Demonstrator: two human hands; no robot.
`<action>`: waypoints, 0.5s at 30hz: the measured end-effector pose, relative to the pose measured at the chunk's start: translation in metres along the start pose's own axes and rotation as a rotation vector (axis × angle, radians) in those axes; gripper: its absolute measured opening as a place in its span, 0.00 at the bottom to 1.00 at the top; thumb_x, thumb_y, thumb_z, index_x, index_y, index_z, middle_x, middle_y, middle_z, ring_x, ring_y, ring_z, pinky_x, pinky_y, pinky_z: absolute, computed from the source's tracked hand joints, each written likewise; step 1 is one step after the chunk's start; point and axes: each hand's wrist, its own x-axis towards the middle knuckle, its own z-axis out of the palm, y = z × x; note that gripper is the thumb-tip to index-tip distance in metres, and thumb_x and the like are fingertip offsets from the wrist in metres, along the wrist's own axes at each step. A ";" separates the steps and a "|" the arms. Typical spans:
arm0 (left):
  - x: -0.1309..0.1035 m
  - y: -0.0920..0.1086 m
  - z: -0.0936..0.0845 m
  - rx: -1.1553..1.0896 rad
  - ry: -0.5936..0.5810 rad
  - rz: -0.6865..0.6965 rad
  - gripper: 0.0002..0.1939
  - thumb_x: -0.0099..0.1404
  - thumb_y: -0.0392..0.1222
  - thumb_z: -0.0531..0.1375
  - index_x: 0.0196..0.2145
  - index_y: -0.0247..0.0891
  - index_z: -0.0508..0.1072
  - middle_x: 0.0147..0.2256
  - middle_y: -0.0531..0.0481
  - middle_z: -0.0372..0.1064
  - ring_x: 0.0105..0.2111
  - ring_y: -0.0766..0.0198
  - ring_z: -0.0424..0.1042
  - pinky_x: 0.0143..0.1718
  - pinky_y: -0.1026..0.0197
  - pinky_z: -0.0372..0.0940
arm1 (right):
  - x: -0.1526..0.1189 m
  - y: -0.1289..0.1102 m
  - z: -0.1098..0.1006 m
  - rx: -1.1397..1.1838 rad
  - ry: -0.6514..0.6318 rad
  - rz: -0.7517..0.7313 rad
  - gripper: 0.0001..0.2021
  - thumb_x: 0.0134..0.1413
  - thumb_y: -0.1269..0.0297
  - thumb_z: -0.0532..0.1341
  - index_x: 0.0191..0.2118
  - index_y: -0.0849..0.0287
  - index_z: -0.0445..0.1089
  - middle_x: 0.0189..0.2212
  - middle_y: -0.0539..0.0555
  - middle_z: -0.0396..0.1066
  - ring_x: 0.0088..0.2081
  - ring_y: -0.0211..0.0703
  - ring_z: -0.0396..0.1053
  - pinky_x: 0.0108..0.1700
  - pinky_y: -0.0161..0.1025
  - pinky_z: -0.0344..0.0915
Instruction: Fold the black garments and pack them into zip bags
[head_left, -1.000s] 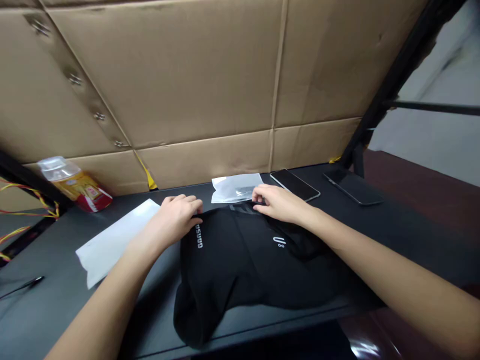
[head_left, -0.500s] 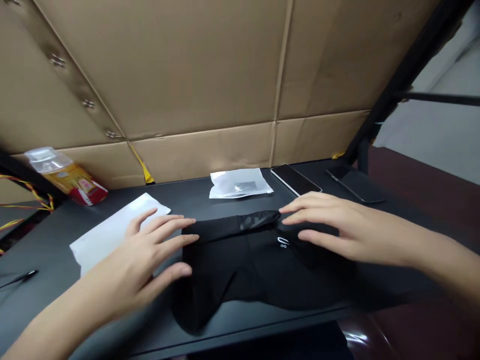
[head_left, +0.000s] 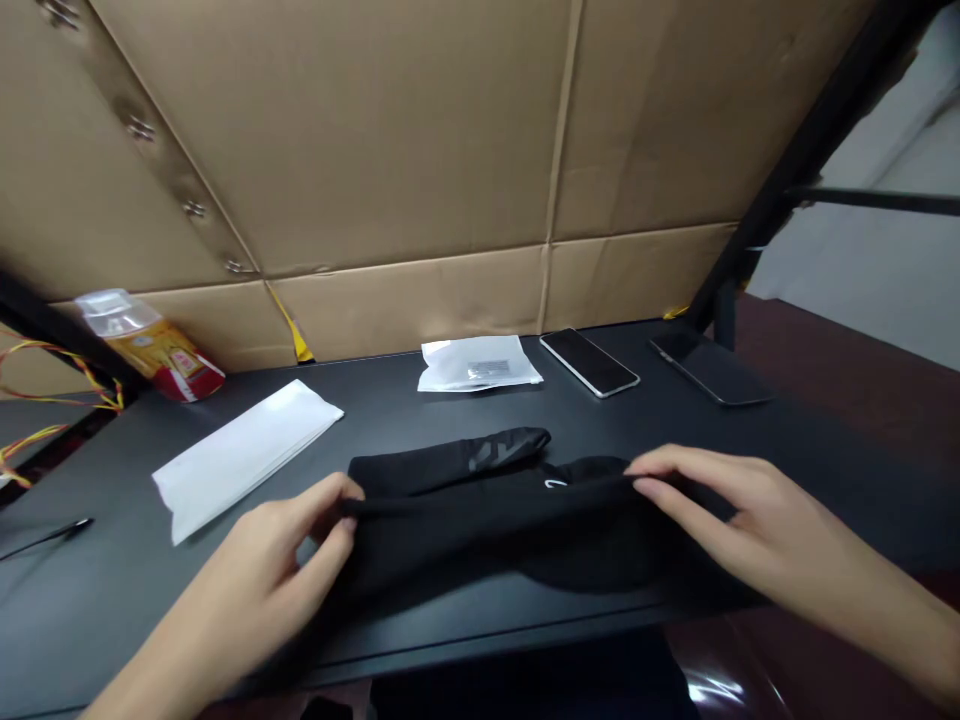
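Observation:
A black fabric garment (head_left: 480, 530) lies on the dark table in front of me, its near part lifted and stretched between both hands. My left hand (head_left: 300, 540) pinches the left end of the raised edge between thumb and fingers. At the right end, my right hand (head_left: 720, 500) pinches the same edge. Behind the raised cloth, a folded strip of the garment with a dark grey print (head_left: 499, 450) rests flat. Part of a white logo (head_left: 555, 484) peeks out above the raised edge; the rest of it is covered.
White folded packaging (head_left: 247, 450) lies to the left. At the back are a small white zip pouch (head_left: 480, 363), a phone (head_left: 590, 360) and another dark phone (head_left: 709, 367). A bottle (head_left: 154, 345) leans at the back left, near coloured wires (head_left: 97, 385). A cardboard wall (head_left: 405, 140) closes the back.
Both hands went from lying spread on the garment to pinching its near edge. That edge is now raised and folded toward the back, covering most of the logo.

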 end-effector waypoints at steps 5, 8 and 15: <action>0.051 0.037 -0.005 0.524 0.015 0.012 0.16 0.70 0.33 0.51 0.50 0.37 0.75 0.44 0.39 0.79 0.42 0.45 0.77 0.39 0.48 0.67 | 0.051 -0.003 0.025 -0.251 -0.059 0.077 0.12 0.70 0.53 0.59 0.44 0.51 0.78 0.44 0.54 0.80 0.47 0.58 0.77 0.48 0.51 0.71; 0.067 0.069 -0.003 0.477 0.078 0.250 0.20 0.70 0.29 0.51 0.54 0.38 0.75 0.52 0.39 0.77 0.48 0.46 0.76 0.45 0.45 0.69 | 0.057 0.002 0.031 -0.308 -0.062 0.100 0.16 0.71 0.51 0.55 0.48 0.52 0.77 0.47 0.58 0.78 0.48 0.60 0.76 0.50 0.55 0.69; 0.098 0.088 0.052 0.101 -0.056 0.537 0.23 0.78 0.44 0.55 0.67 0.36 0.67 0.66 0.42 0.69 0.66 0.45 0.69 0.60 0.44 0.68 | 0.004 0.011 0.017 -0.246 -0.033 0.525 0.30 0.63 0.28 0.53 0.31 0.51 0.70 0.36 0.56 0.77 0.36 0.58 0.76 0.33 0.48 0.66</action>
